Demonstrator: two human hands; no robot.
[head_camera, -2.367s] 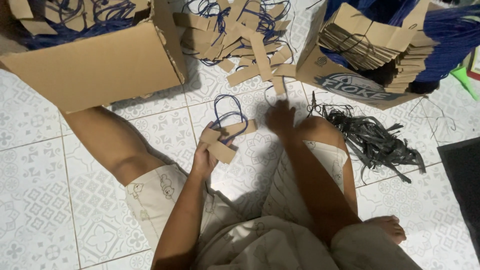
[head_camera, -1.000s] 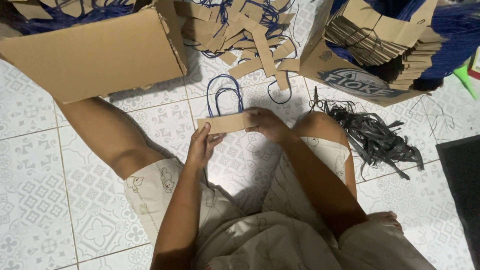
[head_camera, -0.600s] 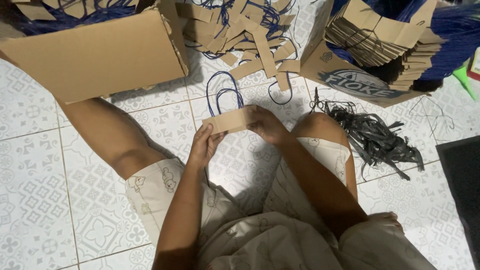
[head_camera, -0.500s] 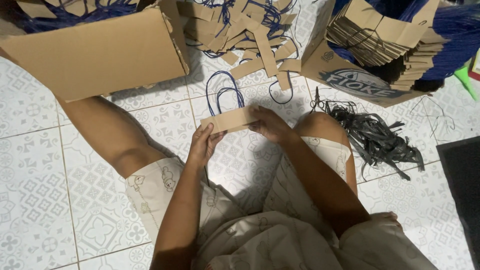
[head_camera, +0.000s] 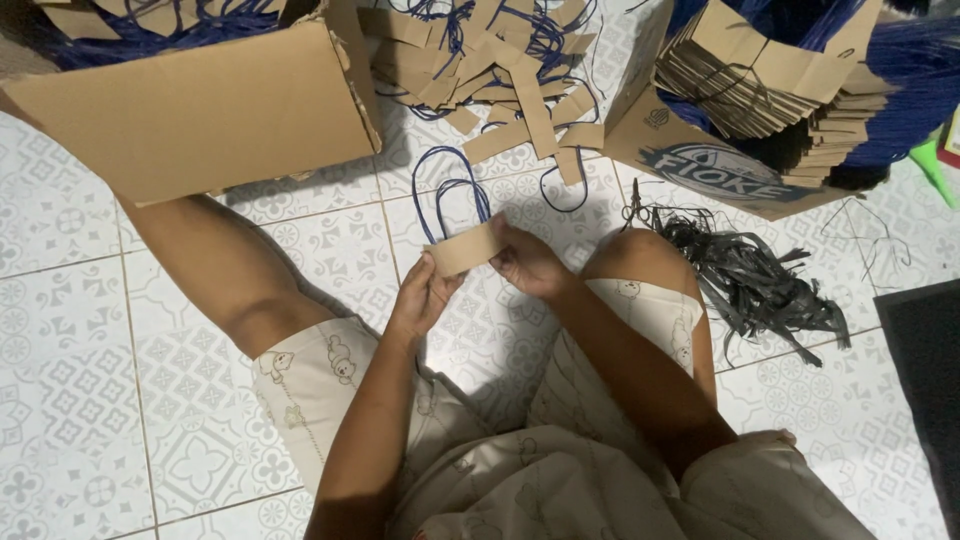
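head view looked down on a brown cardboard strip (head_camera: 464, 248) held level above the tiled floor, between the person's knees. two blue cord loops (head_camera: 452, 190) rose from its far edge and lay back over the tiles. the left hand (head_camera: 422, 296) pinched the strip's left end, thumb on the near face and fingers curled behind it, closed on the card. the right hand (head_camera: 527, 264) gripped the right end the same way, fingers folded round the edge, so the strip spanned the gap between both hands.

beyond the strip, a loose heap of similar cardboard strips with blue cords (head_camera: 500, 70) lay scattered on the floor. to the left stood a large open cardboard box (head_camera: 200, 110), its flap tilted toward the person, with more blue cord showing inside. to the right a second, printed box (head_camera: 720, 165) held a neat stack of folded brown pieces (head_camera: 770, 85). a tangle of black straps (head_camera: 750, 275) lay just beside the right knee. the floor (head_camera: 90, 400) was white tile with a grey pattern, and a dark mat (head_camera: 925, 380) lay at the right edge.
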